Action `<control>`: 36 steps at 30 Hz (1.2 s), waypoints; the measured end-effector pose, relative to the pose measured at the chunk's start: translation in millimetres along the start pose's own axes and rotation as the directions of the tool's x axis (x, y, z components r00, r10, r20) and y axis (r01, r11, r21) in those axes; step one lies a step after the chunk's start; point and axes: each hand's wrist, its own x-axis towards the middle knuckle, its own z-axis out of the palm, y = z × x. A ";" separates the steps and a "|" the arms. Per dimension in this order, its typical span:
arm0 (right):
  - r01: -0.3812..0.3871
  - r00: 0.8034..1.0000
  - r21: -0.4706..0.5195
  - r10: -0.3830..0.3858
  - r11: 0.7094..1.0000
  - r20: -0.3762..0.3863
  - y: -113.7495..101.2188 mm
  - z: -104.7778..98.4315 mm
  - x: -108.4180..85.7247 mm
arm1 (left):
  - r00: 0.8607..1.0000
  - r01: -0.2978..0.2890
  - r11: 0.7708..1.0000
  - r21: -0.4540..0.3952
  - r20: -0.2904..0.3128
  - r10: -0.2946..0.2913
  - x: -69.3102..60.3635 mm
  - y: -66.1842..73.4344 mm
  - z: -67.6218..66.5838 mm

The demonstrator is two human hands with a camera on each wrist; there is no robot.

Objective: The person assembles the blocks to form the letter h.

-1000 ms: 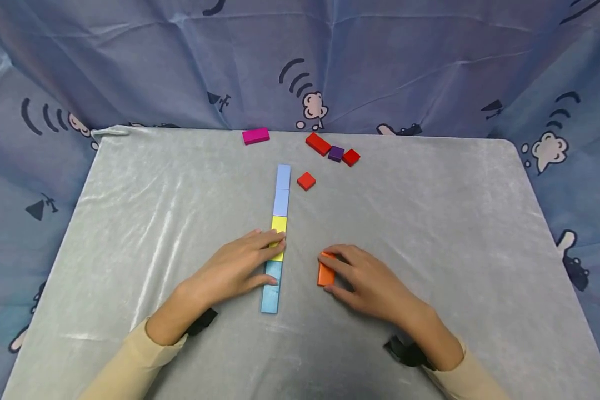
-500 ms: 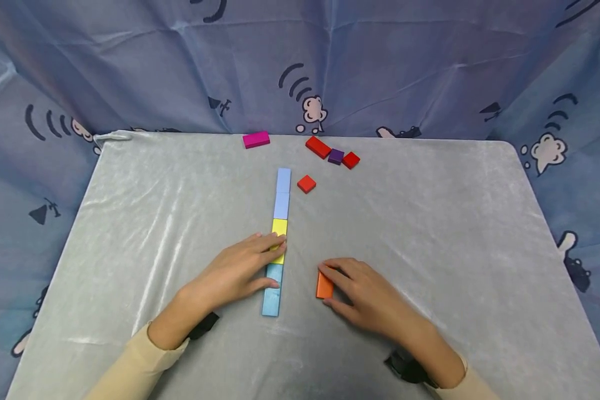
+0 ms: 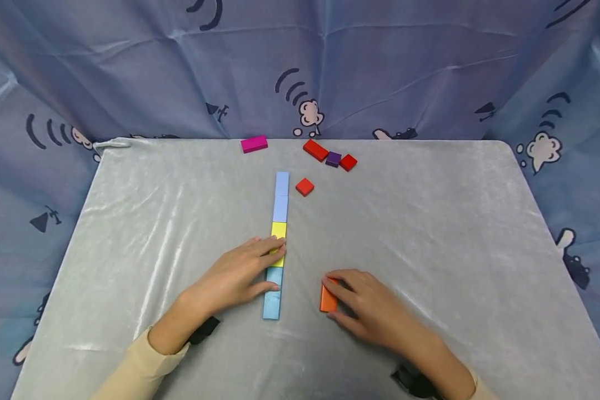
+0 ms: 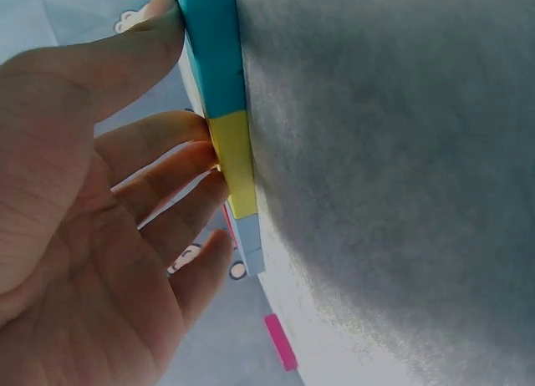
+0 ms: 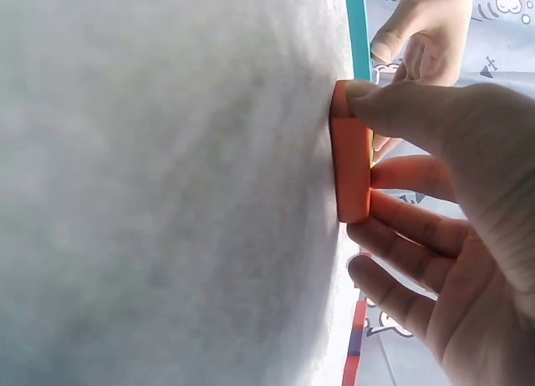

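A straight row of flat blocks lies left of the middle: periwinkle blocks (image 3: 280,208) at the far end, a yellow block (image 3: 278,229) in the middle, and turquoise blocks (image 3: 272,305) nearest the person. My left hand (image 3: 232,275) rests across this row, fingertips on the yellow part and thumb on the turquoise part. To the right of the row, my right hand (image 3: 375,308) pinches an orange block (image 3: 328,299) between thumb and fingers. In the right wrist view, the thumb covers one end of the orange block (image 5: 353,169), which appears to sit on the cloth.
Loose blocks lie toward the far edge: a magenta block (image 3: 254,144), a long red block (image 3: 315,150), a purple block (image 3: 333,159) and a small red block (image 3: 348,163). Another red block (image 3: 304,187) sits beside the row's far end. A patterned curtain (image 3: 390,66) hangs behind the grey cloth-covered table (image 3: 455,222).
The right hand has drawn the orange block toward the person, past the turquoise blocks' upper part. The left hand stays on the row. The head view has shifted slightly.
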 end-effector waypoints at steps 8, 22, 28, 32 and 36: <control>-0.009 1.000 0.000 0.009 1.000 -0.006 -4.5 2.2 -6.9 | 0.999 0.016 1.000 -0.016 0.029 -0.015 -4.3 1.1 -2.7; -0.031 0.998 0.043 0.034 0.999 -0.060 -9.4 5.4 -15.7 | 0.999 0.000 0.999 -0.040 0.045 0.001 -4.7 1.2 -4.1; -0.035 0.998 0.035 0.037 0.999 -0.048 -8.8 3.2 -19.0 | 0.999 0.002 0.999 -0.048 0.043 0.000 -3.1 2.0 -1.3; -0.013 0.998 0.046 0.016 0.999 -0.066 -7.9 4.5 -20.1 | 0.999 0.012 0.998 -0.064 0.052 -0.009 -3.6 1.4 -2.0; -0.015 0.997 0.066 0.020 0.998 -0.069 -8.4 6.2 -21.5 | 0.998 0.008 0.997 -0.076 0.057 -0.004 -4.4 1.0 -3.1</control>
